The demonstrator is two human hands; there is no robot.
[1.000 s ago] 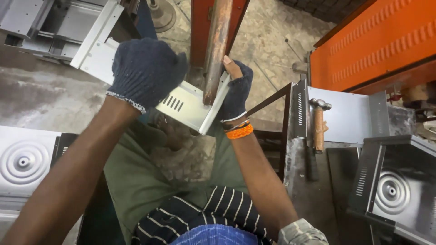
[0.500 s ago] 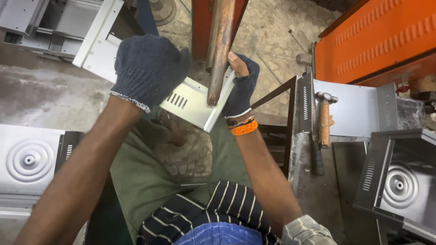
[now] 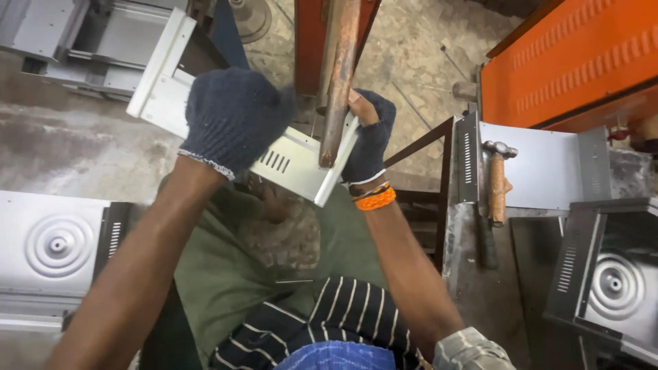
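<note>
Between the person's knees, a pale sheet-metal panel point(image 3: 301, 161) with a row of louvre slots is being held up against a rusty upright bar point(image 3: 339, 75). The left hand point(image 3: 233, 116), in a dark knit glove, is lying over the panel's upper left part, its fingers curling out of sight, so how tightly they are closing on the edge cannot be told. The right hand point(image 3: 370, 137), also gloved, is gripping the panel's right end, thumb pressing near the bar and fingers wrapping around the folded edge. A hammer point(image 3: 497, 181) with a wooden handle is lying on a grey metal sheet point(image 3: 548, 164) on the counter to the right, well apart from both hands. Stamped panels with ringed embossing are sitting at far left point(image 3: 58, 243) and far right point(image 3: 613, 284). As a judgement, the panel could be slipping sideways off the bar if either grip loosens, and its thin folded edge could be cutting through the knit at the thumb.
</note>
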